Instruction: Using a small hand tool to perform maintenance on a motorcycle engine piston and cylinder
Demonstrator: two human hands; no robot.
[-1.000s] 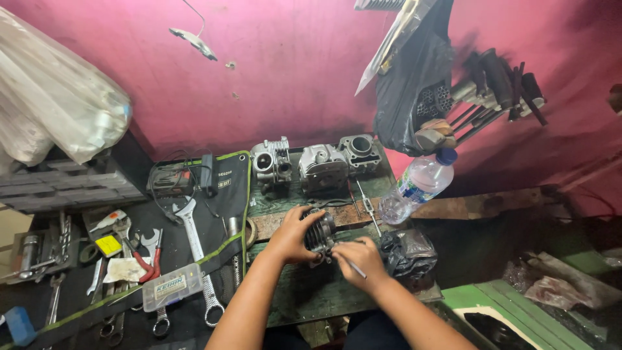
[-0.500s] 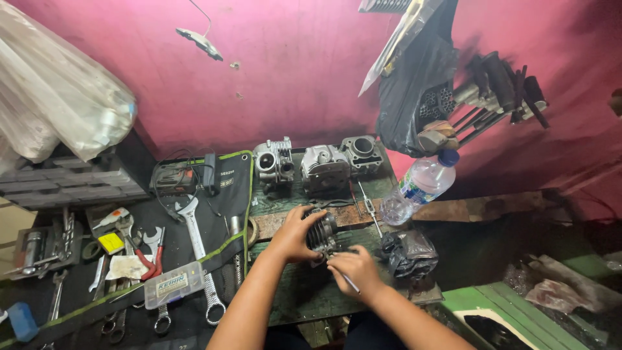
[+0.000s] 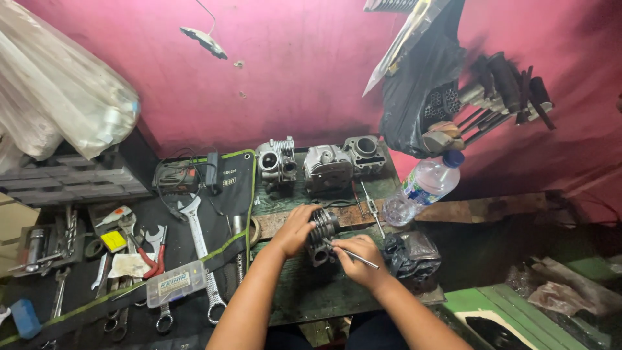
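Fins of dull grey cast metal ring the small finned engine cylinder part (image 3: 322,232), a stubby, dark, oil-stained block with a rounded ribbed upper end and a darker lower body, resting on the worn green wooden tabletop (image 3: 304,291). The left hand (image 3: 293,230) has its fingers (image 3: 310,214) curled closed over the ribbed top, gripping it. The right hand (image 3: 358,259) has its fingers pinched shut around a thin silver metal rod tool (image 3: 360,259), whose tip meets the lower side of the part while its free end points away to the right. Just right of the right fingers lies a crumpled black plastic bag (image 3: 411,256); beyond it stands a tilted clear plastic water bottle with a blue cap (image 3: 424,186). Beyond the left fingers sit three grey engine castings (image 3: 322,163) in a row.
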